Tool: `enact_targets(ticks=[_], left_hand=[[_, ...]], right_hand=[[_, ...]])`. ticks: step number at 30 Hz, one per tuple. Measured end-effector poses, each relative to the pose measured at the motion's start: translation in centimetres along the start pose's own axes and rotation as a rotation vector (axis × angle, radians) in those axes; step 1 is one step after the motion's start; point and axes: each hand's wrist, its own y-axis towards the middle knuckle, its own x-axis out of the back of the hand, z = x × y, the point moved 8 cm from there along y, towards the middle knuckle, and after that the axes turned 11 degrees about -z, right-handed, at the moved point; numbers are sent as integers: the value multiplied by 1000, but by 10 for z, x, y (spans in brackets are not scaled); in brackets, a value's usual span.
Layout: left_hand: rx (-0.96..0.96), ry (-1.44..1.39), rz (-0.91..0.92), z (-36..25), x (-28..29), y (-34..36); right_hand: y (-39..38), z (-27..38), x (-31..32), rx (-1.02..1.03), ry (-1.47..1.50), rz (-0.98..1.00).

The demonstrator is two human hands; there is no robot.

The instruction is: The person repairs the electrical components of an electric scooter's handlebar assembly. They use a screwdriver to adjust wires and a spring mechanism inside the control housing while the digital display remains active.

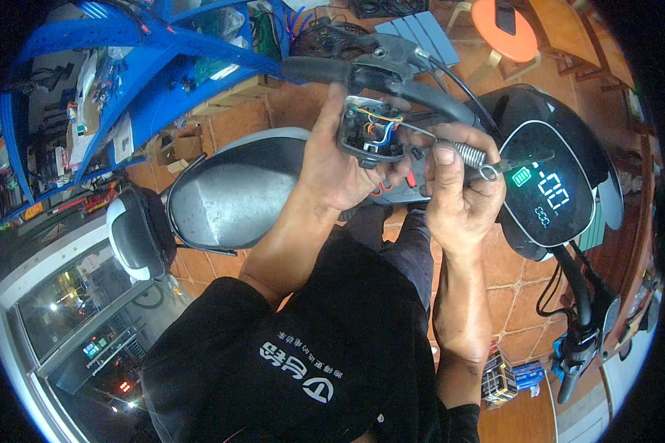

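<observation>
My left hand [331,166] is closed round an opened black switch housing [355,136] below the scooter's handlebar. Inside the housing are thin coloured wires [383,131], orange, blue, red and white among them. In my right hand [458,203], a coiled metal spring [462,153] with a loop at one end is pinched between thumb and fingers. Its long straight leg reaches to the wires at the housing's right side. A slim dark pointed piece sticks out past my right hand, over the display; its kind is unclear. Some fingers of both hands are hidden.
The lit scooter display [547,184] stands at the right, the black seat [240,192] at the left. A brake lever and cables [451,74] run above my hands. Blue shelving [140,96] fills the upper left; an orange stool [502,29] stands at the back. Small boxes [499,376] sit lower right.
</observation>
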Motion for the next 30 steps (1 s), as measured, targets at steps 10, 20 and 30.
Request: enact_targets(ticks=[10,20,30], left_hand=[[-67,-42,-67,-3,1,3],[-78,66,-117,-8,4,5],[-97,169,-256,-9,2,6]], right_hand=[[9,-4,-1,1,-68,17],[25,-17,-7,-129,3,92],[9,-13,-9,173,31,190]])
